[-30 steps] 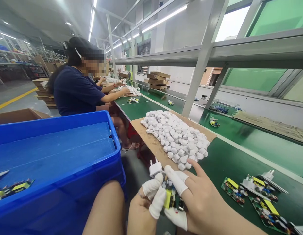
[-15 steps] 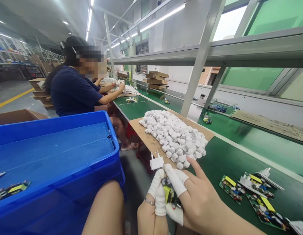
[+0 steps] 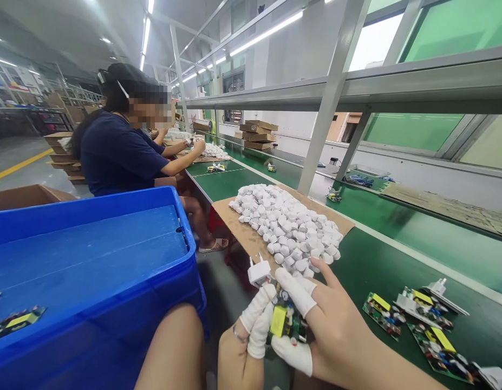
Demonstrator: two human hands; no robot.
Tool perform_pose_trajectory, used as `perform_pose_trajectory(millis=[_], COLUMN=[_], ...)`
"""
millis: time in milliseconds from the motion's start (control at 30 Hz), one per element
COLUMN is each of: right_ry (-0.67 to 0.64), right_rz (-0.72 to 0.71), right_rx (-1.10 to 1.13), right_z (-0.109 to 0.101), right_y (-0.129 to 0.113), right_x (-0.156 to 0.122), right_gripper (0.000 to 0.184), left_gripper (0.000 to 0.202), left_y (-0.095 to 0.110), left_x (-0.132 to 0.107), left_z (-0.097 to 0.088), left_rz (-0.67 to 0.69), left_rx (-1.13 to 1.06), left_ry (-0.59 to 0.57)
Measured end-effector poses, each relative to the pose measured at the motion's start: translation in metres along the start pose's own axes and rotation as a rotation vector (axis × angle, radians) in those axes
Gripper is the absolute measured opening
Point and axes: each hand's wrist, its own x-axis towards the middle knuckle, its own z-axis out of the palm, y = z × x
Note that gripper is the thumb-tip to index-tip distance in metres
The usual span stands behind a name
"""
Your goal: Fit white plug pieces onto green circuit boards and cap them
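Between my hands is a green circuit board (image 3: 280, 320) with a yellow transformer, its white two-pin plug piece (image 3: 259, 272) at the far end. My left hand (image 3: 247, 331), with white finger cots, pinches the board's left side near the plug. On the right side my right hand (image 3: 319, 319) grips the board with cotted fingers, its bare index finger stretched out toward the pile. Just beyond lies a heap of small white caps (image 3: 289, 227) on a cardboard sheet (image 3: 238, 227).
Several circuit boards (image 3: 431, 346) lie on the green bench (image 3: 356, 271) at right. A blue bin (image 3: 112, 195) with a board in it stands at left. A co-worker (image 3: 116, 143) sits farther along. A metal post (image 3: 321, 130) rises behind the heap.
My left hand has shifted slightly left and away from the right hand, so more of the circuit board shows. The plug piece has tilted. Both hands keep their hold.
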Motion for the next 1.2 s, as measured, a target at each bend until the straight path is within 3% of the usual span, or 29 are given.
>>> perform_pose_trajectory(millis=[67, 133, 200, 300, 433, 567, 633, 700, 800, 900, 1033, 1200], right_ry=[-0.023, -0.035, -0.036, -0.074, -0.112, -0.112, -0.112, -0.104, -0.084, -0.067, -0.021, -0.002], right_rz=[-0.002, 0.021, 0.056, 0.086, 0.103, 0.121, 0.140, 0.173, 0.190, 0.128, -0.005, -0.064], right_rx=[0.000, 0.012, 0.035, 0.113, 0.179, 0.169, 0.180, 0.183, 0.130, 0.036, -0.087, -0.162], right_z=[0.000, 0.000, -0.002, -0.003, -0.002, -0.002, -0.002, -0.001, 0.001, 0.003, 0.005, 0.006], right_y=[0.000, 0.001, 0.002, 0.002, 0.000, 0.001, 0.002, 0.004, 0.005, 0.003, 0.000, -0.002], right_x=[0.000, 0.000, 0.000, 0.000, 0.000, 0.000, 0.000, 0.000, 0.001, 0.002, 0.003, 0.004], right_gripper=[0.049, 0.049, 0.049, 0.050, 0.051, 0.049, 0.048, 0.048, 0.047, 0.043, 0.025, 0.019], left_gripper=[0.023, 0.024, 0.027, 0.034, 0.040, 0.017, 0.015, 0.023, 0.028, 0.033, 0.033, 0.024], left_y=[-0.002, -0.004, -0.004, 0.000, 0.020, 0.035, 0.033, 0.025, 0.011, 0.002, -0.004, -0.006], left_x=[0.001, 0.004, 0.009, 0.021, 0.040, 0.048, 0.043, 0.033, 0.016, 0.012, 0.018, 0.015], left_z=[0.000, -0.002, -0.007, -0.019, -0.032, -0.033, -0.029, -0.023, -0.013, -0.003, 0.008, 0.019], left_rz=[-0.074, -0.169, -0.145, 0.085, 0.338, 0.674, 0.779, 0.697, 0.208, -0.166, -0.337, -0.344], left_rx=[-0.036, -0.211, -0.312, -0.127, 0.231, 0.645, 0.703, 0.577, 0.142, -0.157, -0.321, -0.349], left_ry=[-0.033, -0.079, -0.173, -0.375, -0.530, -0.599, -0.550, -0.428, -0.163, -0.047, 0.069, 0.086])
